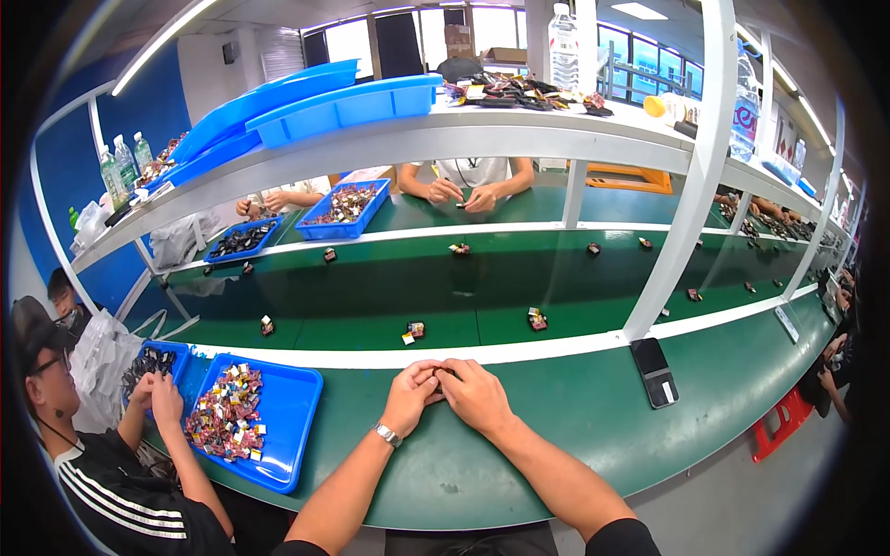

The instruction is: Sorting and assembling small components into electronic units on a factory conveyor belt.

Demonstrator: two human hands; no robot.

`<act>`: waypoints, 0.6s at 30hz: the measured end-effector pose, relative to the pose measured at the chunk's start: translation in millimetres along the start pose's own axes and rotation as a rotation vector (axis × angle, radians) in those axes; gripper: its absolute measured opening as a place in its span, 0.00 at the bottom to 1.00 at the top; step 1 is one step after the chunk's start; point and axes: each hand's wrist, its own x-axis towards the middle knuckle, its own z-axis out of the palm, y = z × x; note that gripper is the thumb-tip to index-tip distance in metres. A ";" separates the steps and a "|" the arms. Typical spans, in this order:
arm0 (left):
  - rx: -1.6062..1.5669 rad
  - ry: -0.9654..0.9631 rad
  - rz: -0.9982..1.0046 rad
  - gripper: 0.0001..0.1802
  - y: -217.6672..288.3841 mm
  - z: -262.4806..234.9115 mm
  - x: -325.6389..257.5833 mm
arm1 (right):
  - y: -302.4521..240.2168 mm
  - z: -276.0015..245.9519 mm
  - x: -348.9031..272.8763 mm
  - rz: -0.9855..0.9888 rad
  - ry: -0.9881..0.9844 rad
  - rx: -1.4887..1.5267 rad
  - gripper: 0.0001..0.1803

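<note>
Above the near green tabletop (pixel 445 445), my left hand (pixel 406 398) and my right hand (pixel 476 397) meet with fingertips pinched together. Between them is something small and dark, mostly covered by the fingers, whose kind I cannot make out. A metal-banded watch (pixel 387 435) circles my left wrist. Just beyond my hands, on the green conveyor belt, lie a small component with a white tab (pixel 414 330) and another small red-and-black component (pixel 538 320). Farther left on the belt sits a similar component (pixel 267 325).
To my left, a blue tray (pixel 301 431) holds many small red, white and yellow parts; a co-worker (pixel 120 463) handles something beside it. A dark phone-like case (pixel 655 372) lies right. A white post (pixel 681 176) and overhead shelf (pixel 491 130) stand ahead. Another person's hands (pixel 464 196) work across the belt.
</note>
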 end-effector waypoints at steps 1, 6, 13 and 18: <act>0.008 0.006 0.003 0.14 0.3 0.5 0.6 | 0.8 -1.0 0.4 0.005 -0.006 0.001 0.05; -0.011 0.004 -0.002 0.13 1.3 4.7 2.0 | 3.2 -2.3 1.6 0.006 0.011 0.012 0.03; -0.033 0.005 0.012 0.14 1.6 3.8 -0.9 | 1.4 -3.5 3.3 0.027 0.028 0.071 0.03; 0.000 0.008 0.015 0.14 1.1 3.1 0.9 | 2.6 -2.2 2.7 0.039 0.015 0.075 0.04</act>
